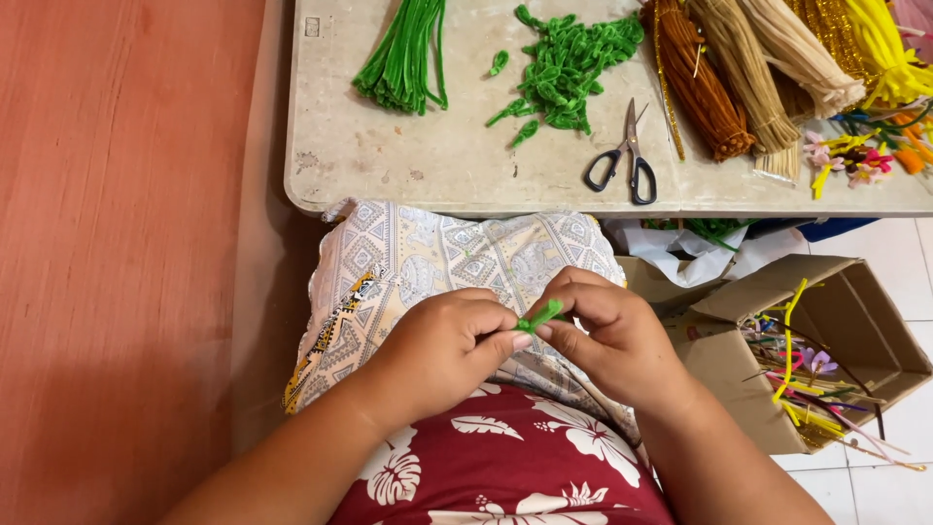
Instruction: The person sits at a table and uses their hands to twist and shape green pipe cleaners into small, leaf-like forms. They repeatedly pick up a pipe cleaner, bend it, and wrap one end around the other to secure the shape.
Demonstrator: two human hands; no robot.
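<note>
Close above a red floral lap, a short green pipe cleaner piece (539, 315) is pinched between the left hand (442, 352) and right hand (610, 340), each grip clenched on one end so it can be bent. Beyond the grip, finished green pieces (569, 66), scissors (624, 156) and uncut green stems (403, 53) are kept within reach on the desk (437, 165).

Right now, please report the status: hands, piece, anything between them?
Left hand and right hand both pinch one short green pipe cleaner piece over the lap. Nothing between them. Scissors lie on the table.
</note>
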